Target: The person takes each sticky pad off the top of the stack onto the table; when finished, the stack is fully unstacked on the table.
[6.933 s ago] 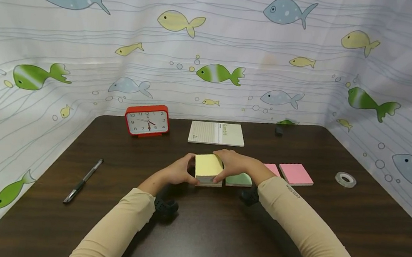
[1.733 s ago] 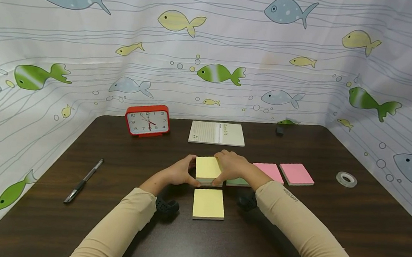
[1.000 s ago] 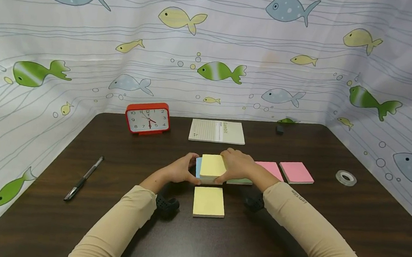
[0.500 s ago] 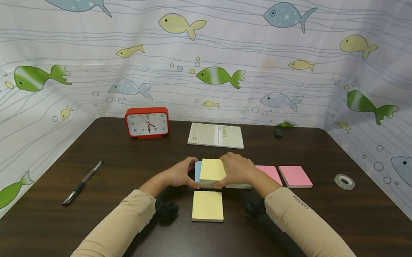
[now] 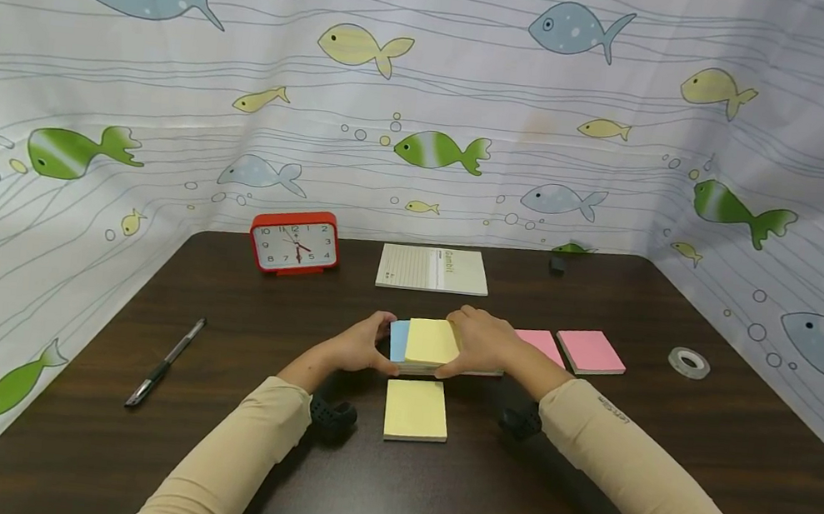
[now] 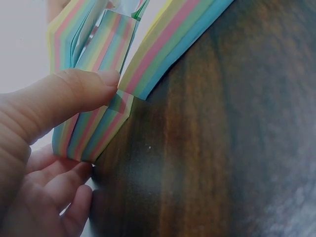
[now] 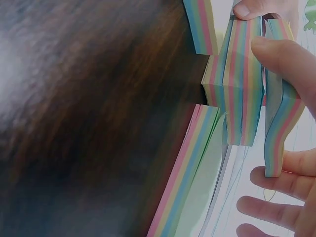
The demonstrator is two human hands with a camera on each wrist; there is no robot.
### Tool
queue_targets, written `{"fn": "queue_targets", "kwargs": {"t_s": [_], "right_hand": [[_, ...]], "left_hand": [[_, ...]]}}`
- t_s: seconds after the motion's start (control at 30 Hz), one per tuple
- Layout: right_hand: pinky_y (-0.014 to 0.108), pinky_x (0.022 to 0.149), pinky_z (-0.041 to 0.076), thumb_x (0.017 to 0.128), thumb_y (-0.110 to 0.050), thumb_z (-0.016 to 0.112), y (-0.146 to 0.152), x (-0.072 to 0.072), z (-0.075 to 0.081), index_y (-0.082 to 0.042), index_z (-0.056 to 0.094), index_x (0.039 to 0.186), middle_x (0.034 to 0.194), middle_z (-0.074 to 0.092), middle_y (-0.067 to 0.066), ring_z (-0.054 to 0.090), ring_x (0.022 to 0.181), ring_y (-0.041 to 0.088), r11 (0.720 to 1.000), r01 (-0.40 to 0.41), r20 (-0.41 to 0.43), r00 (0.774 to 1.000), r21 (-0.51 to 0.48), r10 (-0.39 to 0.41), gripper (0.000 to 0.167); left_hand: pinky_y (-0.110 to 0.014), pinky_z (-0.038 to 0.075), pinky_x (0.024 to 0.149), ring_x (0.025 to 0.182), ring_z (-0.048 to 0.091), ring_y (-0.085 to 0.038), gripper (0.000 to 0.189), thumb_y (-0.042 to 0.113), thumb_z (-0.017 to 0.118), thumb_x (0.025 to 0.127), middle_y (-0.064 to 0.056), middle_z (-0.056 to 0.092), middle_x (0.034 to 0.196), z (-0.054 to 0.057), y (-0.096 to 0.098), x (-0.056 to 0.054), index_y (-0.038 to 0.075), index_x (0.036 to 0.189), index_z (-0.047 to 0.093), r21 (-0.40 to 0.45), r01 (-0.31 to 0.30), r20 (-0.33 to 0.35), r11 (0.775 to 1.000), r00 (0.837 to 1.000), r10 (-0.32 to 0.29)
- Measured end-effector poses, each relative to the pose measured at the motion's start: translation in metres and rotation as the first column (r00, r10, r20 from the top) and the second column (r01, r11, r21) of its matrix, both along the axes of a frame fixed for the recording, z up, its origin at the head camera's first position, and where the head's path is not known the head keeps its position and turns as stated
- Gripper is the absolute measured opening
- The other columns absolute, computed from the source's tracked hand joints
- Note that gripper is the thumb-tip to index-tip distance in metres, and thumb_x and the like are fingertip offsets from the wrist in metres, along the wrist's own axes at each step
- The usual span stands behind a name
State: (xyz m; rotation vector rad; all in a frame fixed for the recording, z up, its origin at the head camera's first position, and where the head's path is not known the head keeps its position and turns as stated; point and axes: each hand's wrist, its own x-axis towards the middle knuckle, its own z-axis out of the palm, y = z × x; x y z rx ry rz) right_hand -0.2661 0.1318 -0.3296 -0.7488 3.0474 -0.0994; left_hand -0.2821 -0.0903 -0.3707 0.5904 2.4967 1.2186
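In the head view a stack of sticky note pads stands mid-table, its layered edges showing in the left wrist view as striped pads (image 6: 101,49). My left hand (image 5: 360,346) grips the stack from the left, thumb on the near edge. My right hand (image 5: 481,344) pinches the top yellow sticky note pad (image 5: 431,342), shifted right of the blue pad (image 5: 398,341) beneath it. In the right wrist view this top pad (image 7: 283,136) sits apart from most of the stack (image 7: 242,81). A single yellow sticky note pad (image 5: 417,411) lies just in front.
Right of the stack lie a partly covered pink pad (image 5: 542,345), another pink pad (image 5: 590,352) and a tape roll (image 5: 689,363). A green pad (image 7: 197,182) is beside the stack. Behind are a red clock (image 5: 295,243), a notebook (image 5: 433,269) and a small black object (image 5: 558,265); a pen (image 5: 165,363) lies left.
A yellow pad now lies in front of the stack. My right hand has slid the top yellow pad rightward, uncovering the blue one. My left hand has stayed at the stack.
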Motion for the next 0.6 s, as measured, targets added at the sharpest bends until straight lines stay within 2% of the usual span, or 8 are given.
{"fn": "queue_targets", "kwargs": {"t_s": [0.13,0.4,0.6], "right_hand": [[0.042,0.073,0.044,0.055,-0.066,0.064,0.004,0.002,-0.002,-0.007,0.045,0.123,0.114,0.048,0.006,0.047,0.1,0.022,1.0,-0.004,-0.005,1.0,0.0,0.004,0.092],[0.038,0.066,0.045,0.055,-0.062,0.066,0.009,0.008,0.001,-0.005,0.047,0.121,0.11,0.049,0.007,0.047,0.09,0.019,1.0,-0.008,-0.01,1.0,-0.023,0.008,0.089],[0.037,0.067,0.044,0.056,-0.062,0.066,0.012,0.012,0.002,-0.004,0.047,0.12,0.108,0.049,0.007,0.047,0.088,0.019,1.0,-0.013,-0.008,1.0,-0.027,0.012,0.088]], "left_hand": [[-0.041,0.032,0.093,0.123,0.029,-0.028,0.088,0.016,0.077,0.065,-0.018,0.027,0.135,0.0,0.0,0.001,0.003,0.133,0.023,0.005,-0.001,0.006,1.0,1.0,0.001],[-0.04,0.03,0.094,0.122,0.03,-0.027,0.086,0.016,0.078,0.064,-0.017,0.029,0.134,0.003,0.001,0.001,0.003,0.131,0.026,0.005,-0.01,0.004,1.0,1.0,0.01],[-0.039,0.03,0.095,0.123,0.03,-0.026,0.086,0.015,0.078,0.064,-0.016,0.029,0.135,0.002,0.001,0.001,0.002,0.131,0.026,0.003,-0.009,0.01,1.0,1.0,0.009]]}}
